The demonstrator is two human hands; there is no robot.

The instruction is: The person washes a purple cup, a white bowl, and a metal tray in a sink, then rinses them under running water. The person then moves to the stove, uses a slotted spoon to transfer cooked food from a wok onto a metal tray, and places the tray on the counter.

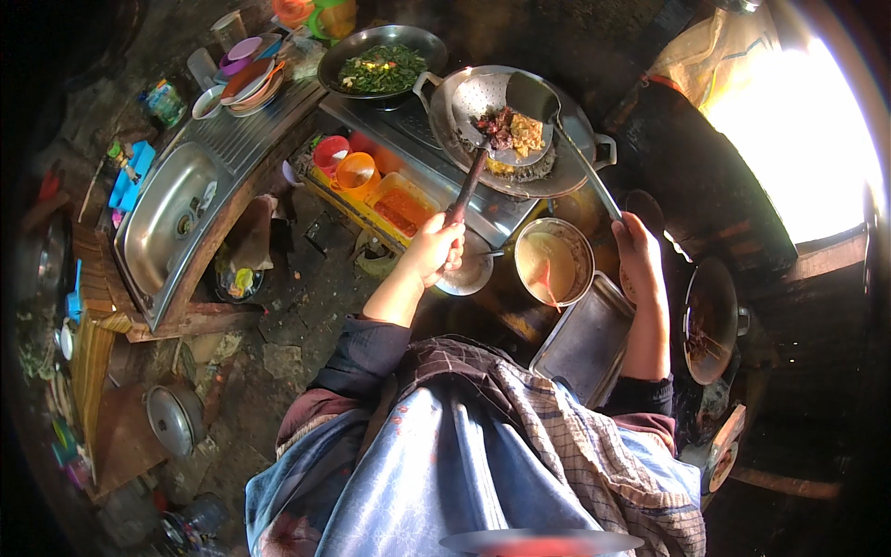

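Note:
My left hand [436,249] is closed around the brown handle of a skimmer [461,100], whose round perforated metal bowl sits over the wok [583,116]. Dark reddish pieces [497,128] and a golden-brown fried clump [528,136] lie in the skimmer. A long spatula [581,158] is gripped in my right hand [639,249]. Its broad dark blade is at the skimmer's far right edge, above the food; whether it touches is hard to tell. Below the skimmer, yellowish bits and dark oil show in the wok.
Left of the wok stands a pan [334,85] of chopped greens. Nearer me are a pot [587,255] of pale liquid with a red spoon, a metal tray [583,357] and orange tubs [355,173]. A steel sink [167,227] and stacked dishes [255,93] are at left.

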